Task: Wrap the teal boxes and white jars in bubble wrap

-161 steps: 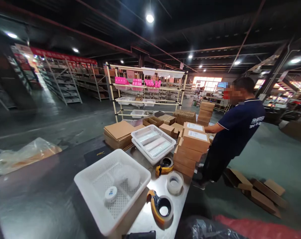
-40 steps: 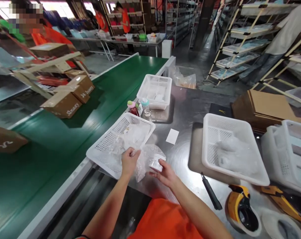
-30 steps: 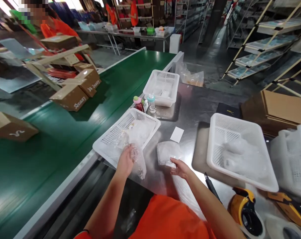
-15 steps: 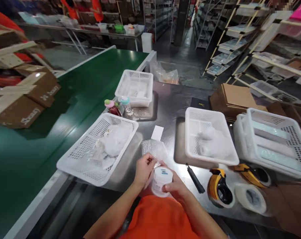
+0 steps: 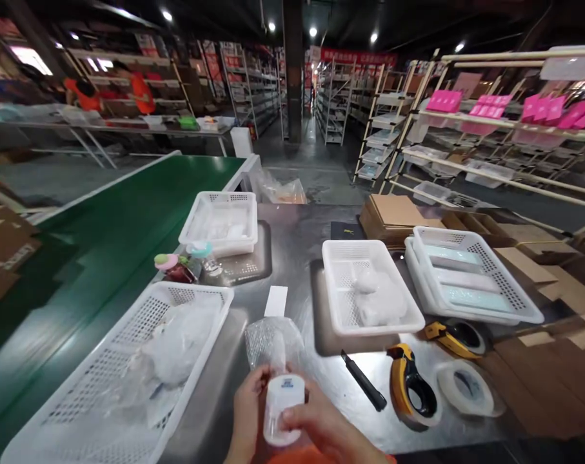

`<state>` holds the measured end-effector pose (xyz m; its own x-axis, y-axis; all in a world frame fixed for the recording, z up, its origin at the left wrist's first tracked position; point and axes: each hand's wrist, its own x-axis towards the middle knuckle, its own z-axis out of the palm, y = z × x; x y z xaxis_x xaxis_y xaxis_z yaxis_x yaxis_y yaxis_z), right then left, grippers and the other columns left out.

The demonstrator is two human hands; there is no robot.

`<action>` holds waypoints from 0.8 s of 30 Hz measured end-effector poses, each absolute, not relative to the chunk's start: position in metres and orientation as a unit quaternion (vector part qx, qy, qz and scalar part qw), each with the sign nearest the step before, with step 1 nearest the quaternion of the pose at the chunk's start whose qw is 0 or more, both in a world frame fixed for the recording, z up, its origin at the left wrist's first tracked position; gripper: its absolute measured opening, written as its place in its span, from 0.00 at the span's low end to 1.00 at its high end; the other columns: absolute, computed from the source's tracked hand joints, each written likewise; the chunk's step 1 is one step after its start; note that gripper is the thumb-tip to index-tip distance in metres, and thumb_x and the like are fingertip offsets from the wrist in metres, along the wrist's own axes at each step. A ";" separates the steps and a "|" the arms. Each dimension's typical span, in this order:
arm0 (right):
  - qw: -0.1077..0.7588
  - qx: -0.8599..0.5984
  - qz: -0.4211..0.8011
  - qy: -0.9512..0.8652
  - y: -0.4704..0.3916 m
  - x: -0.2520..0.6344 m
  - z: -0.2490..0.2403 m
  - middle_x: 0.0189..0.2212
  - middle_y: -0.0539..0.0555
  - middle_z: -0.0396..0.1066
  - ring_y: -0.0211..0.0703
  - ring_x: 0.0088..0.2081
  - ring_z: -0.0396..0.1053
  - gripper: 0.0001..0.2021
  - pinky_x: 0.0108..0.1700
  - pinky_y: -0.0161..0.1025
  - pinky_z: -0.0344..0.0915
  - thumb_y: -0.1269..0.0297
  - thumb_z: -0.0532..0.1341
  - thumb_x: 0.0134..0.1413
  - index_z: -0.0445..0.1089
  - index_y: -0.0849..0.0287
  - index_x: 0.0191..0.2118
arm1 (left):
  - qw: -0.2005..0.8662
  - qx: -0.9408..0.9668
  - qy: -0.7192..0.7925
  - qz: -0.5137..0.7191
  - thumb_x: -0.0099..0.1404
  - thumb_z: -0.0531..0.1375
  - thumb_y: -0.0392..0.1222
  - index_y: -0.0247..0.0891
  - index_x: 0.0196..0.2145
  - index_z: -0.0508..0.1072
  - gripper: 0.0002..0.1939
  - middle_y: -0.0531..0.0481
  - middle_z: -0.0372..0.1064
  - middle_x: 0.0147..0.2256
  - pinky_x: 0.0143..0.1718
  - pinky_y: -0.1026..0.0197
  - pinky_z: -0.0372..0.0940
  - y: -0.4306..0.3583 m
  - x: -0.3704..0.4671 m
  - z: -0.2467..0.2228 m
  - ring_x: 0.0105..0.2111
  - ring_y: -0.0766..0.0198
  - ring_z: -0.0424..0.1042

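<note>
A white round jar (image 5: 284, 409) with a small blue label on top is in my right hand (image 5: 316, 415), whose thumb presses its side. At the jar's left, my left hand (image 5: 247, 401) has its fingers pinched together at the near edge of a clear bubble-wrap bag (image 5: 267, 340); its fingertips are partly hidden by the jar. The bag lies on the metal table, and just beyond it is a white card (image 5: 276, 301). A black box cutter (image 5: 363, 380) rests to the right of my hands.
White baskets (image 5: 372, 332) hold wrapped items on both sides. Tape dispensers (image 5: 413, 390), a tape roll (image 5: 469, 388) and cardboard (image 5: 538, 380) are at the right. Bottles (image 5: 176, 267) stand at the left, beside a green conveyor (image 5: 103, 258). People in orange are far back.
The head view has tilted up, showing more shelves and ceiling lights; table objects sit lower and further left. Both hands remain at the jar and bubble wrap.
</note>
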<state>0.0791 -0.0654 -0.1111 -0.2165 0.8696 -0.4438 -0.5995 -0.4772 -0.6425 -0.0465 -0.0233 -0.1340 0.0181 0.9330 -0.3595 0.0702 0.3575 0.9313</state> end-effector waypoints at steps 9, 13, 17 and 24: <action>0.478 -0.470 0.688 -0.280 -0.060 0.095 -0.114 0.31 0.49 0.75 0.45 0.33 0.69 0.28 0.38 0.40 0.62 0.57 0.76 0.20 0.75 0.56 0.37 | 0.604 0.401 0.560 0.401 0.41 0.67 0.58 0.41 0.23 0.70 0.20 0.51 0.68 0.22 0.27 0.59 0.65 -0.019 -0.048 -0.134 0.24 0.58 0.68; 0.440 -0.612 0.470 -0.459 -0.060 0.103 -0.124 0.41 0.54 0.72 0.55 0.44 0.68 0.28 0.47 0.49 0.64 0.62 0.73 0.26 0.73 0.55 0.42 | 0.555 0.469 0.569 0.386 0.47 0.64 0.64 0.43 0.25 0.69 0.22 0.52 0.64 0.20 0.22 0.61 0.61 -0.023 -0.055 -0.137 0.21 0.61 0.63; 0.353 -0.685 0.304 -0.561 -0.063 0.101 -0.129 0.48 0.59 0.68 0.62 0.50 0.65 0.30 0.53 0.54 0.62 0.66 0.70 0.31 0.72 0.51 0.48 | 0.505 0.583 0.539 0.339 0.57 0.59 0.57 0.45 0.27 0.71 0.14 0.48 0.69 0.26 0.31 0.58 0.63 -0.035 -0.049 -0.133 0.27 0.56 0.69; 0.410 -0.648 0.350 -0.538 -0.059 0.104 -0.154 0.40 0.56 0.66 0.55 0.45 0.67 0.20 0.49 0.50 0.66 0.56 0.68 0.44 0.71 0.55 0.45 | 0.471 0.648 0.550 0.236 0.61 0.52 0.42 0.43 0.27 0.65 0.06 0.51 0.65 0.23 0.30 0.60 0.53 -0.031 -0.044 -0.118 0.25 0.60 0.64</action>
<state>0.1039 -0.0592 -0.1536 0.1747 0.9845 -0.0129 0.4105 -0.0848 -0.9079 -0.0440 -0.0312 -0.1180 0.2839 0.9352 -0.2114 0.4908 0.0477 0.8700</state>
